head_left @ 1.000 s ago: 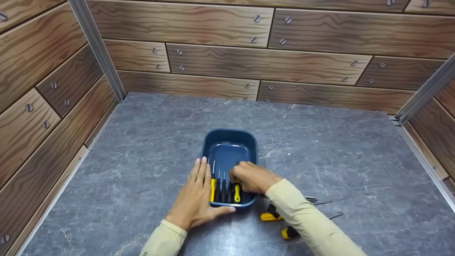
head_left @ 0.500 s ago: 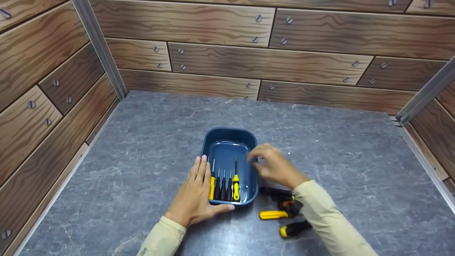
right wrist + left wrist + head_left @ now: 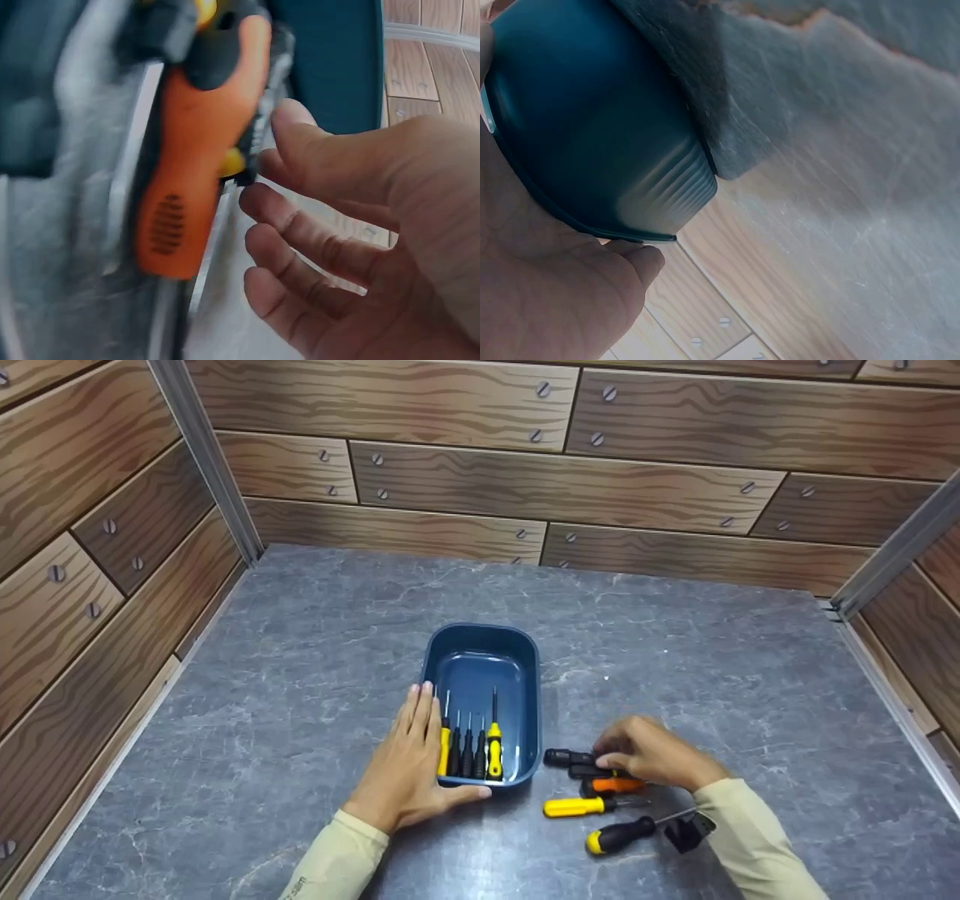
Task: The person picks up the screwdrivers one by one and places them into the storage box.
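Observation:
A blue rectangular tray (image 3: 481,671) holds several small screwdrivers lined up at its near end, among them a yellow-and-black screwdriver (image 3: 494,750). Along the tray's left wall my left hand (image 3: 405,765) rests with straight fingers, its thumb across the near rim. The left wrist view shows the tray's outer wall (image 3: 592,112) beside the palm. Right of the tray, my right hand (image 3: 660,754) is at a black screwdriver handle (image 3: 564,758), thumb and fingers apart. Close by in the right wrist view lies an orange-and-black screwdriver handle (image 3: 187,180). Whether the fingertips touch the black handle is unclear.
Nearer to me lie a yellow screwdriver (image 3: 574,808) and a black screwdriver with a yellow end (image 3: 621,837). A black wrist camera (image 3: 686,832) sits under the right wrist. Wood-patterned walls (image 3: 570,495) enclose the grey marbled tabletop (image 3: 337,630).
My right hand has let go of the yellow-and-black screwdriver in the tray and moved right and nearer, to the loose screwdrivers. The left hand stays at the tray.

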A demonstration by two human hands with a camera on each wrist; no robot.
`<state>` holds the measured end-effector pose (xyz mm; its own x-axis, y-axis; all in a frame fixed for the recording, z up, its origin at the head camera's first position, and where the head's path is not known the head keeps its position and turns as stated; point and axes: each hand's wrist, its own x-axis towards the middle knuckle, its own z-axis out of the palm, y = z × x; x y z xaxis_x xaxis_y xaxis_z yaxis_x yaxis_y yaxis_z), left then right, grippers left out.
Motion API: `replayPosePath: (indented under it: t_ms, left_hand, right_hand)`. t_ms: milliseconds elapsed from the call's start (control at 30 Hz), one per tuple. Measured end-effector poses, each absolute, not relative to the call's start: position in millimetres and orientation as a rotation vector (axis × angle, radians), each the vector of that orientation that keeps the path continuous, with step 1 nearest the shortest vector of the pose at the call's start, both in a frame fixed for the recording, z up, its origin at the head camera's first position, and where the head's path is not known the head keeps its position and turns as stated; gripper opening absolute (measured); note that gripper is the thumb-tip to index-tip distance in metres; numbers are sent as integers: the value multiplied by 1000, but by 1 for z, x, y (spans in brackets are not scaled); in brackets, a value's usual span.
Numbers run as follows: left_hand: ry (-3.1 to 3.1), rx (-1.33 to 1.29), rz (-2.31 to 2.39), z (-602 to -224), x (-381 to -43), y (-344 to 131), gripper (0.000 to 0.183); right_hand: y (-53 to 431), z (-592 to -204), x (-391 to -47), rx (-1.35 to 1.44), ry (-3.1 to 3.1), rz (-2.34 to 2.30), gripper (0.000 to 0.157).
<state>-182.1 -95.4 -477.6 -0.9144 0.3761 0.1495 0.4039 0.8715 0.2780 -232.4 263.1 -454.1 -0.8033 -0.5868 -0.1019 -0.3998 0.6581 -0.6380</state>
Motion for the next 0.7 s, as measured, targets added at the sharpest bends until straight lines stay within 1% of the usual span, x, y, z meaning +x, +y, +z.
replayPosePath:
  t_ms: [133,367,700]
  left_hand:
    - [-2966,-603,-458,-477,-182,-96,131]
    - [-2983,-593,-462,-476,-182,-96,133]
    - [-2978,-602,-474,-477,-183,-96,134]
  right_hand:
    - [268,-461,-230,-790,2586,-906,12]
    - [268,-465,-230,-707,2616,-927,6]
    - [270,-464,-229,-713,2622,-927,3]
